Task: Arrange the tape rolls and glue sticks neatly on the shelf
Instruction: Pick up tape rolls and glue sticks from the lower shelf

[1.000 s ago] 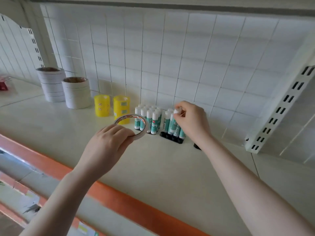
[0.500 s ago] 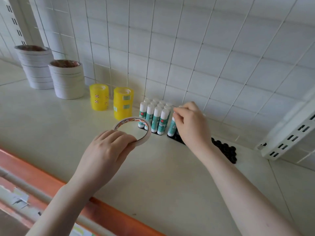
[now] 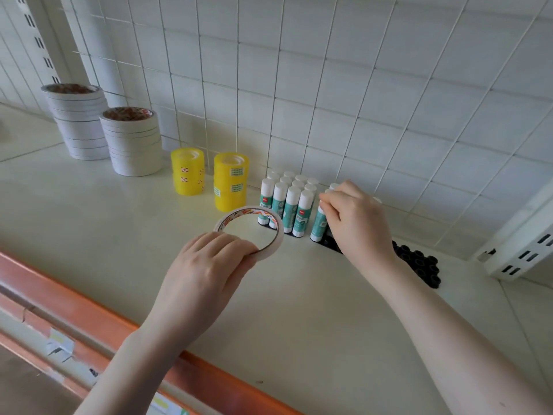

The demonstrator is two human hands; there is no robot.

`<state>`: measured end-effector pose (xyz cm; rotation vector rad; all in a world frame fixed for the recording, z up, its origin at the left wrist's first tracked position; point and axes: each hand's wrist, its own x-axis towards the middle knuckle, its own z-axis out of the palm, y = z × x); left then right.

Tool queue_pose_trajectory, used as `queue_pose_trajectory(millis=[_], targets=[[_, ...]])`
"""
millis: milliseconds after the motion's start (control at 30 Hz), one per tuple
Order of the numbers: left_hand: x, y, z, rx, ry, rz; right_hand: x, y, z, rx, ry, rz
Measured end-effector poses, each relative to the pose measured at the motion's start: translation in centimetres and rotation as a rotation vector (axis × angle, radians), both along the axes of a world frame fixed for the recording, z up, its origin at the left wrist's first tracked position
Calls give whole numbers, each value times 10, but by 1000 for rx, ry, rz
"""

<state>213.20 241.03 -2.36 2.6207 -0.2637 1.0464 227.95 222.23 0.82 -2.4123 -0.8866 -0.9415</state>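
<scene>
Cream shelf [image 3: 89, 211] backed by a white wire grid panel [image 3: 329, 85], with an orange front lip [image 3: 74, 307] running from 9 o'clock toward 6 o'clock. At 10 o'clock stand two stacks of white tape rolls [image 3: 133, 143], side by side; toward 11 o'clock of centre, two stacks of yellow tape rolls [image 3: 230, 182], near each other but apart. At centre, a block of upright glue sticks [image 3: 287, 205] with white caps and teal labels sits in a black tray. Left hand [image 3: 206, 271] grips a single white tape roll [image 3: 270, 235] by its near edge, fingers curled over the rim, the roll held tilted in front of the glue sticks. Right hand [image 3: 356, 220] pinches the cap of one glue stick [image 3: 318, 226] standing upright just beside the block, at its 3 o'clock side. A black holder [image 3: 419, 262] with empty sockets extends toward 4 o'clock behind the right wrist
</scene>
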Motion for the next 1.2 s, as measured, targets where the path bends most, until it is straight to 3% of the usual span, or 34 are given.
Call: queue_pose_trajectory(millis=[233,533,800,1200], targets=[[-11,16,13,19,-2,0,-14,2,3,61,-157,27],[-5,83,45,77,-64,-2,-33,51,-12,40,-68,163],[13,193,60,114,-110,-45,-44,157,-22,-57,-75,174],[70,356,99,180,-75,-214,-46,311,-34,-191,21,-8]])
